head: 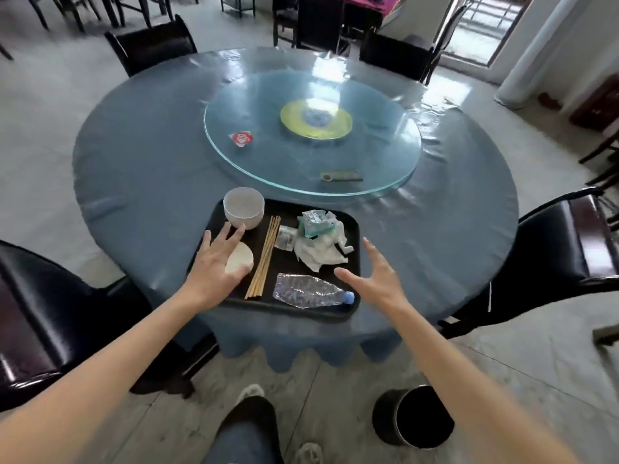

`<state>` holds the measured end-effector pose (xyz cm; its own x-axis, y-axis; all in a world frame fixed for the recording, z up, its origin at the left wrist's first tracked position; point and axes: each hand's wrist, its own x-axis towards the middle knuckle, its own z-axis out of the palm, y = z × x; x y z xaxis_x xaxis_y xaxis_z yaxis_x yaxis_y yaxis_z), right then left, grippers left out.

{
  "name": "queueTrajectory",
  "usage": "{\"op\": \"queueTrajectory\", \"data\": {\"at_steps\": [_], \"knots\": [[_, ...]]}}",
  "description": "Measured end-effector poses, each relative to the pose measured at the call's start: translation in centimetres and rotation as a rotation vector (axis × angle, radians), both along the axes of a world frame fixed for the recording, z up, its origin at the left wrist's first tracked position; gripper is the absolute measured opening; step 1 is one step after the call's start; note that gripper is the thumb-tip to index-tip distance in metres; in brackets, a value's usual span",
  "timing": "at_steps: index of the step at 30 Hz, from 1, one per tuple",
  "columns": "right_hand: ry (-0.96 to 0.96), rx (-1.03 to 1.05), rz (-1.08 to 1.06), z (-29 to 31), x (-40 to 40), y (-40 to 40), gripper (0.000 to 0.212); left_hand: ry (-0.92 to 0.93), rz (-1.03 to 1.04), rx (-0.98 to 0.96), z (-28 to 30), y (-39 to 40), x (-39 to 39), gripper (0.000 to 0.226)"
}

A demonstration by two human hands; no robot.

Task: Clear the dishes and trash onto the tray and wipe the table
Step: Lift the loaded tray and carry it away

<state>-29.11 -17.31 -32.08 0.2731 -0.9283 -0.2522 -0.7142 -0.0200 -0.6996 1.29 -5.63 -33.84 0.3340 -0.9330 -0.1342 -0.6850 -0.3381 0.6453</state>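
Here the black rectangular plastic tray (353, 249) sits at the near edge of the round blue-covered table (140, 169), bare cloth on either side. The left hand (214, 266) hovers spread-fingered over the small white dish (242, 259); the right hand (375, 276), fingers splayed, holds nothing beside the crushed clear plastic bottle (308, 291).

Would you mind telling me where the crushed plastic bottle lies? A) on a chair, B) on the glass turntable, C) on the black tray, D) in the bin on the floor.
C: the crushed plastic bottle lies on its side at the near edge of the black tray.
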Motion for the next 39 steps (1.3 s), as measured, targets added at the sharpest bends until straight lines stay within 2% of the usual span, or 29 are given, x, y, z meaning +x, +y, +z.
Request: {"op": "queueTrajectory", "data": {"at_steps": [4, 7, 11, 14, 20, 26, 39], "knots": [[0.015, 0.083, -0.140, -3.5, 2.4, -4.7, 0.105, 0.071, 0.178, 0.040, -3.6, -4.3, 5.7, 0.074], [0.071, 0.201, -0.250, -6.3, 3.5, -7.7, 0.105, 0.116, 0.286, 0.142, -5.9, -7.4, 10.0, 0.072], [0.132, 0.371, -0.350, -9.2, 4.3, -10.9, 0.080, 0.184, 0.388, 0.291, -8.2, -10.9, 13.8, 0.070], [0.155, 0.428, -0.422, -10.9, 4.6, -12.6, 0.074, 0.200, 0.370, 0.381, -9.6, -12.8, 15.0, 0.059], [0.248, 0.375, -0.406, -13.4, 4.1, -14.8, 0.054, 0.250, 0.419, 0.403, -11.0, -14.9, 16.0, 0.048], [0.167, 0.403, -0.478, -14.3, 3.7, -15.1, 0.040, 0.259, 0.447, 0.427, -11.8, -15.3, 16.2, 0.049], [0.055, 0.373, -0.524, -13.8, 3.1, -14.8, 0.036, 0.258, 0.510, 0.407, -10.5, -15.7, 15.8, 0.048]]}}
